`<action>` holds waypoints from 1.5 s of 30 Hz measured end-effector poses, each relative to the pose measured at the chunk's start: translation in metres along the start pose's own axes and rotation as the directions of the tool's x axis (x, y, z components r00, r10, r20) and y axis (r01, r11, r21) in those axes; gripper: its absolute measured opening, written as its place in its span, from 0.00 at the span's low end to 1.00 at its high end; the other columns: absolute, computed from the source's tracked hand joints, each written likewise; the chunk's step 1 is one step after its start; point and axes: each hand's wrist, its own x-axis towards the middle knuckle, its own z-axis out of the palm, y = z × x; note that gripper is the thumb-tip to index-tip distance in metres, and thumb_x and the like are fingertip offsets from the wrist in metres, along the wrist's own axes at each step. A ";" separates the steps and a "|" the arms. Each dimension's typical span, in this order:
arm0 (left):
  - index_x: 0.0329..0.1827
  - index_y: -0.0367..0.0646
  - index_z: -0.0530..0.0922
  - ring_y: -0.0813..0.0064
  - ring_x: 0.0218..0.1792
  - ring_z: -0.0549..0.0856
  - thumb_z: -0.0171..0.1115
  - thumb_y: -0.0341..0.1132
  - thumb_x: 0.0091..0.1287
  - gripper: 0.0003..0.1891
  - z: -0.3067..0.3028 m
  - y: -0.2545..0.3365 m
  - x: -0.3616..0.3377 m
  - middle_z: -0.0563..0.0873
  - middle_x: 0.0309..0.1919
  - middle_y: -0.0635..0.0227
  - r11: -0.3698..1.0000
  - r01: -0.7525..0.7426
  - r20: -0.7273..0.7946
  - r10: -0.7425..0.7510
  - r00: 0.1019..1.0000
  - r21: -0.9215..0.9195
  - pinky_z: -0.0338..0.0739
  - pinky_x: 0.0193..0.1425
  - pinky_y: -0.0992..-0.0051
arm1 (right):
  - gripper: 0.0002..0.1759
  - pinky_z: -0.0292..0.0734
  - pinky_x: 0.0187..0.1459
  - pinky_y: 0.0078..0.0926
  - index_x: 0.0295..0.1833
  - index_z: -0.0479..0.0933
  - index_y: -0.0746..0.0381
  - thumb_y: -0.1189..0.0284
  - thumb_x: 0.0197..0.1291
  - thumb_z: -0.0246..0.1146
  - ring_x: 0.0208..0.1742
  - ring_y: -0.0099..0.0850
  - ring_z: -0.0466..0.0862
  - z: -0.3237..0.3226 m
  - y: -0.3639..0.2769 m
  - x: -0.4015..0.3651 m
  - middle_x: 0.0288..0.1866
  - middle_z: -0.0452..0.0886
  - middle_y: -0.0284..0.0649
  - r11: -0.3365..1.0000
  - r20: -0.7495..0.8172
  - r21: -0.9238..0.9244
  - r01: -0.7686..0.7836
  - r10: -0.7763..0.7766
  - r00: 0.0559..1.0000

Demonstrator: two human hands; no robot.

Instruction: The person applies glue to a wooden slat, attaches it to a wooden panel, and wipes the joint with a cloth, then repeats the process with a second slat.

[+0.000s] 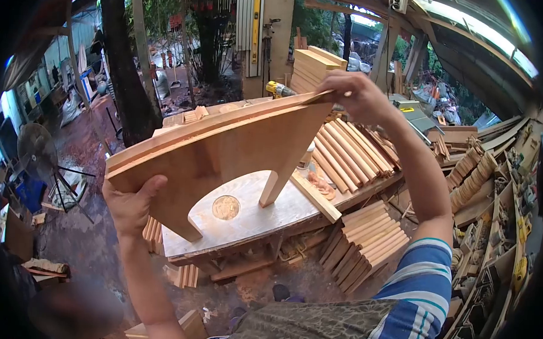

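Note:
A wooden panel (218, 141) with an arched cutout and two short legs is held up, tilted, over the white-topped workbench (246, 213). My left hand (130, 203) grips its left end, thumb on the near face and the fingers hidden behind. A groove runs along its long top edge. At the right end of that edge is my right hand (353, 91), its fingers curled and pressed together. Beneath these fingertips a small dark flat piece (317, 98) lies along the edge; I cannot tell what it is. Through the arch shows a round patch of sawdust (226, 208) on the bench.
Stacked wooden slats (353, 148) lie on the bench's right side, more (367, 241) below. A yellow drill (279, 89) rests behind the panel, near piled boards (314, 69). A wooden strip (315, 197) overhangs the front edge. A fan (39, 152) stands left. Blurred at lower left is a head (75, 309).

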 end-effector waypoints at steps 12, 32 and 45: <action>0.57 0.37 0.81 0.74 0.48 0.88 0.86 0.28 0.52 0.30 -0.002 -0.008 0.002 0.90 0.48 0.64 1.000 -0.009 -0.022 0.009 1.000 0.014 0.85 0.57 0.72 | 0.14 0.82 0.47 0.35 0.47 0.84 0.66 0.88 0.55 0.65 0.44 0.38 0.86 0.005 -0.004 -0.005 0.41 0.85 0.41 0.993 -0.071 -0.089 0.078 -0.084 0.994; 0.62 0.37 0.79 0.71 0.52 0.88 0.85 0.28 0.53 0.33 -0.007 -0.003 -0.003 0.89 0.52 0.64 1.000 0.027 0.036 -0.026 0.999 -0.012 0.82 0.62 0.70 | 0.08 0.77 0.48 0.38 0.47 0.83 0.66 0.83 0.61 0.66 0.46 0.39 0.82 -0.014 -0.010 -0.018 0.41 0.83 0.41 0.988 -0.031 -0.151 0.042 -0.048 0.998; 0.59 0.35 0.79 0.72 0.50 0.89 0.82 0.23 0.55 0.28 0.005 0.014 0.000 0.90 0.50 0.61 0.991 0.035 0.088 -0.024 0.996 -0.125 0.87 0.55 0.70 | 0.19 0.80 0.47 0.41 0.51 0.80 0.65 0.80 0.51 0.65 0.46 0.46 0.84 0.083 -0.159 0.119 0.42 0.81 0.45 0.833 0.091 0.130 0.538 -0.550 0.830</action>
